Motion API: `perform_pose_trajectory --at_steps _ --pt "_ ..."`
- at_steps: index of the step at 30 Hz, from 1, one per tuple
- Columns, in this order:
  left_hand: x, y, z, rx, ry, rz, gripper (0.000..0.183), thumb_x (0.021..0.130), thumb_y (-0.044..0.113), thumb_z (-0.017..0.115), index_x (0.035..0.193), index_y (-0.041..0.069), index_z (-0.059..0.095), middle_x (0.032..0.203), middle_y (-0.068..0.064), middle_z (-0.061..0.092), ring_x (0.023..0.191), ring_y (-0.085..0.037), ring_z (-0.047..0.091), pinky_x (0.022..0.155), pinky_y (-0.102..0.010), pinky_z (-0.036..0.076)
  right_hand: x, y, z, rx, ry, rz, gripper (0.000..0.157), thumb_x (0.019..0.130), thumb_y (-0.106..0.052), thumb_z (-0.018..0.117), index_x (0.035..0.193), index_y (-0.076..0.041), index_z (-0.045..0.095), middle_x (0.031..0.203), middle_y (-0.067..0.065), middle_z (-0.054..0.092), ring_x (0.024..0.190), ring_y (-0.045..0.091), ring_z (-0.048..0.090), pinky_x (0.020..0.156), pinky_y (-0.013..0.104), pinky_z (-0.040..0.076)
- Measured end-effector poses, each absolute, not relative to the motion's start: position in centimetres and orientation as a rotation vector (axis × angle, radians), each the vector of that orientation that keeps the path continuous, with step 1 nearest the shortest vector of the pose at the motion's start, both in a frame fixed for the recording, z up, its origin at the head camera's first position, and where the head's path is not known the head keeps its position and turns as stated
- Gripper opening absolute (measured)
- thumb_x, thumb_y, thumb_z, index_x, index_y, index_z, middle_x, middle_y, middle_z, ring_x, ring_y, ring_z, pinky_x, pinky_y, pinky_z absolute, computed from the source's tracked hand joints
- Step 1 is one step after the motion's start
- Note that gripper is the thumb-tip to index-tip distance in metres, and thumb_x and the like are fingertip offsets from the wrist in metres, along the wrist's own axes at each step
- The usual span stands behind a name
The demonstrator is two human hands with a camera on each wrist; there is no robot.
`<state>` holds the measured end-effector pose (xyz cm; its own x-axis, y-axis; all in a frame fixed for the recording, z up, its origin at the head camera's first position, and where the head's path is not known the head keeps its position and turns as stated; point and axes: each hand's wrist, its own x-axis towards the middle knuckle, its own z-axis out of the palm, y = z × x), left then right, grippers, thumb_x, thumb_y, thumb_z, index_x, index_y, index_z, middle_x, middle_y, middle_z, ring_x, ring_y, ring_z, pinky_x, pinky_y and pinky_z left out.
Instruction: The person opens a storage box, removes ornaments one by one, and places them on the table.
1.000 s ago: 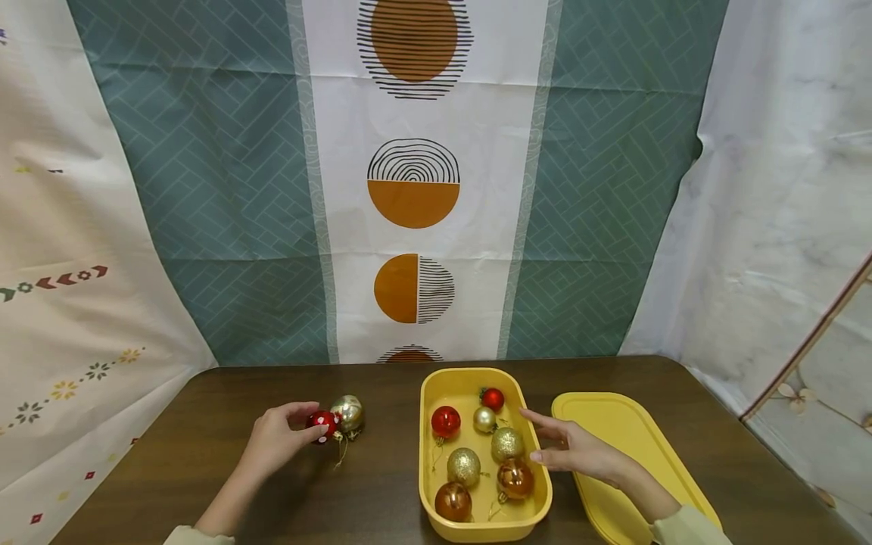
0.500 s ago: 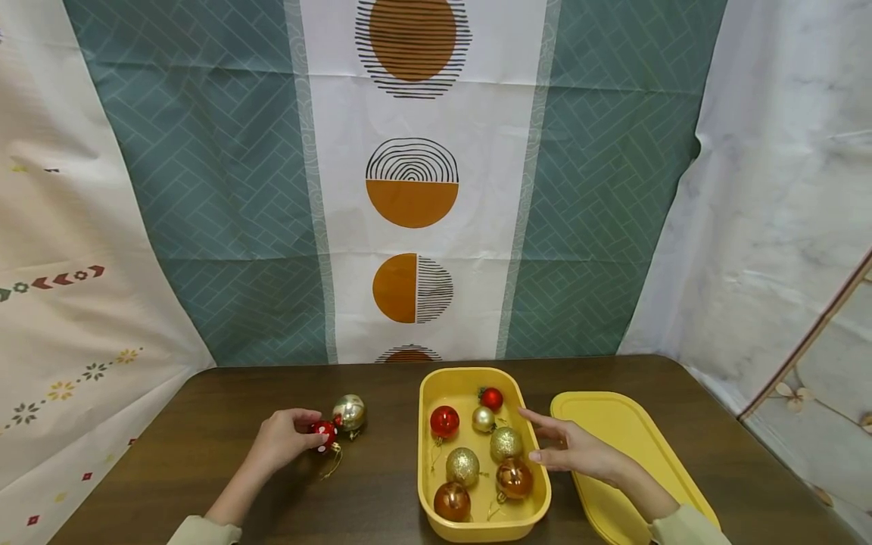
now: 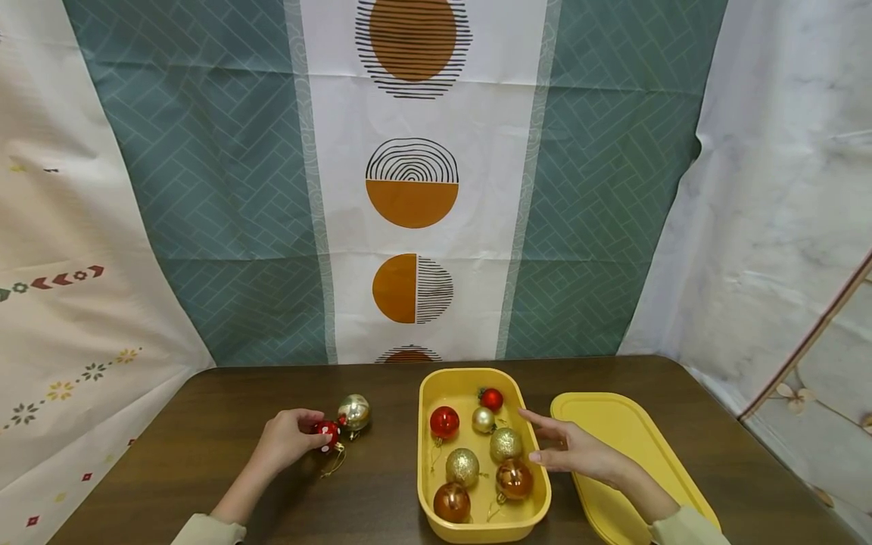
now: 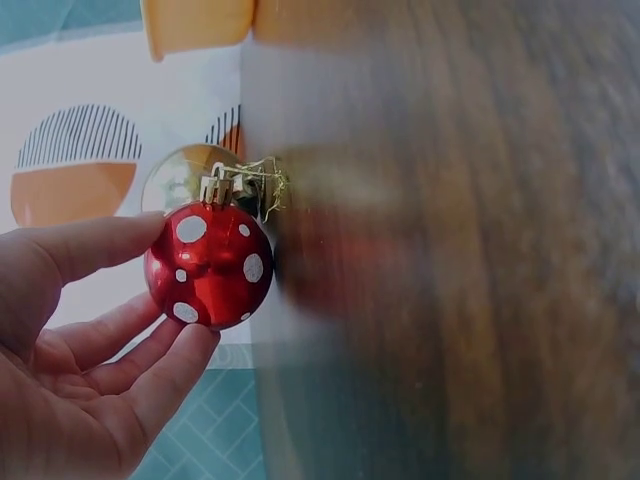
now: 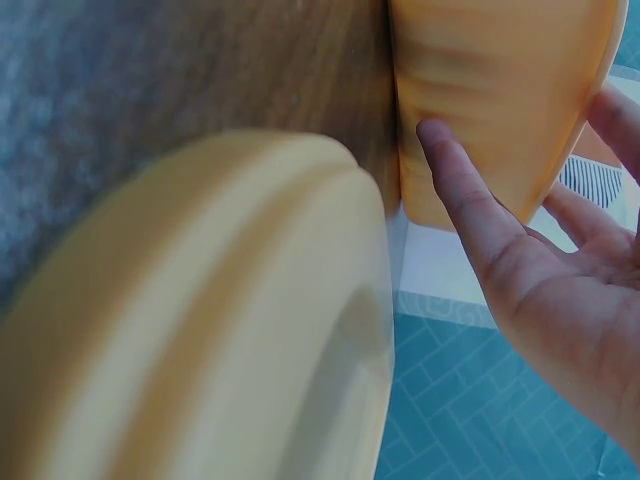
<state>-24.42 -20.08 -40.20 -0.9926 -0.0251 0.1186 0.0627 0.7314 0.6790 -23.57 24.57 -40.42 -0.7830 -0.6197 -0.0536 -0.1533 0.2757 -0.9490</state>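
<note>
My left hand [image 3: 286, 439] pinches a red Christmas bauble [image 4: 212, 268] with white dots between thumb and fingers. Its gold cap and string show in the left wrist view. Just beyond it on the table sits a shiny pale-gold bauble [image 3: 354, 413]. My right hand [image 3: 579, 453] rests with fairly straight fingers against the right side of a yellow box [image 3: 425, 454], some at the rim and one on the outer wall [image 5: 470, 90]. Inside the box lie several baubles: red ones [image 3: 444, 422], glittery gold ones [image 3: 463, 467] and shiny copper ones [image 3: 453, 502].
A yellow lid [image 3: 623, 424] lies on the dark wooden table [image 3: 381, 484] right of the box, partly under my right forearm. A patterned cloth [image 3: 422, 250] hangs behind the table's back edge, with light cloths at both sides.
The dotted bauble has turned in my left hand, its cap and string now nearer me. The pale-gold bauble has shifted slightly right. My right hand and the box have stayed in place.
</note>
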Motion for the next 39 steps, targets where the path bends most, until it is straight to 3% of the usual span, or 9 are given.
perform_pose_trajectory --at_steps 8,18,27,33,39 --pt "-24.3 -20.1 -40.3 -0.038 -2.816 -1.090 0.041 0.069 0.015 0.078 0.101 -0.006 0.065 0.093 -0.015 0.066 0.082 -0.024 0.062 0.073 -0.041 0.049 -23.5 24.5 -40.4 -0.697 2.133 -1.519 0.066 0.092 -0.015 0.053 0.145 -0.001 0.014 0.133 0.041 0.026 0.113 0.040 0.047 0.083 0.045 0.048" --pt "-23.5 -19.5 -38.9 -0.111 -2.772 -0.980 0.051 0.071 0.024 0.077 0.110 -0.006 0.061 0.108 -0.022 0.062 0.098 -0.038 0.057 0.080 -0.048 0.046 -23.5 24.6 -40.4 -0.697 2.132 -1.518 0.067 0.092 -0.016 0.053 0.145 -0.001 0.014 0.133 0.041 0.026 0.113 0.041 0.046 0.082 0.045 0.048" --pt "-21.9 -15.2 -37.2 -0.211 -2.651 -1.186 0.045 0.070 0.015 0.078 0.110 -0.001 0.063 0.104 -0.017 0.065 0.092 -0.030 0.063 0.077 -0.040 0.050 -23.4 24.7 -40.4 -0.683 2.138 -1.512 0.067 0.092 -0.016 0.053 0.145 -0.002 0.015 0.133 0.041 0.027 0.114 0.041 0.046 0.083 0.047 0.048" --pt "-20.8 -12.1 -37.1 -0.389 -2.639 -1.380 0.043 0.068 0.015 0.079 0.107 0.002 0.064 0.104 -0.012 0.065 0.095 -0.028 0.062 0.078 -0.037 0.051 -23.5 24.6 -40.4 -0.681 2.134 -1.514 0.067 0.092 -0.016 0.053 0.145 -0.003 0.014 0.133 0.041 0.027 0.114 0.040 0.047 0.083 0.047 0.047" --pt "-19.9 -9.9 -37.0 -0.640 -2.660 -1.464 0.043 0.072 0.019 0.077 0.106 -0.002 0.062 0.104 -0.017 0.064 0.095 -0.031 0.062 0.079 -0.039 0.050 -23.6 24.6 -40.5 -0.675 2.141 -1.512 0.067 0.092 -0.016 0.053 0.145 -0.003 0.015 0.133 0.040 0.028 0.113 0.040 0.047 0.083 0.046 0.048"
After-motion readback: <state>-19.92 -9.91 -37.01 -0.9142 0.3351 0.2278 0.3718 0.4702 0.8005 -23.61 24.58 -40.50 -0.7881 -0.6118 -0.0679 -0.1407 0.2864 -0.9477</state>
